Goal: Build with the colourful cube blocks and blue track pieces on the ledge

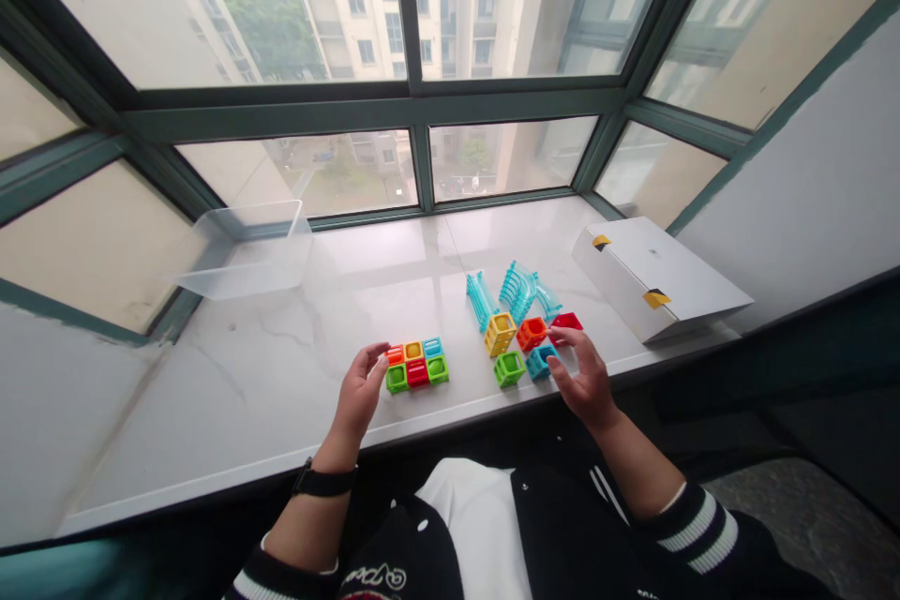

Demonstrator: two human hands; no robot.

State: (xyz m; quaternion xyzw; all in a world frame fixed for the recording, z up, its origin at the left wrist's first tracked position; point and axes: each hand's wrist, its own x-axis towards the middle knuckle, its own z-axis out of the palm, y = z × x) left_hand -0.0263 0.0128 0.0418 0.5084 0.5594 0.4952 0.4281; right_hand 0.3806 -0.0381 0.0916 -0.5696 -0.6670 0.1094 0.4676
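My left hand (362,386) rests at the left end of a two-row group of joined toy blocks, its fingers against or just beside the orange-red block (395,354). That group also has a yellow, a light blue, a red and two green blocks (397,380). Over loose blocks to the right hovers my right hand (585,382), thumb and fingers apart. Nearest to it are a blue cube (540,362), an orange cube (532,333) and a red block (566,326), partly covered by the fingers. A yellow block (500,335) and a green cube (509,368) stand to their left.
Translucent turquoise track pieces (518,291) lie behind the loose blocks. On the marble sill (281,394), a clear plastic bin (246,277) stands at the back left and a white box (661,272) with yellow-black tabs at the right. Framed windows (414,103) close off the back.
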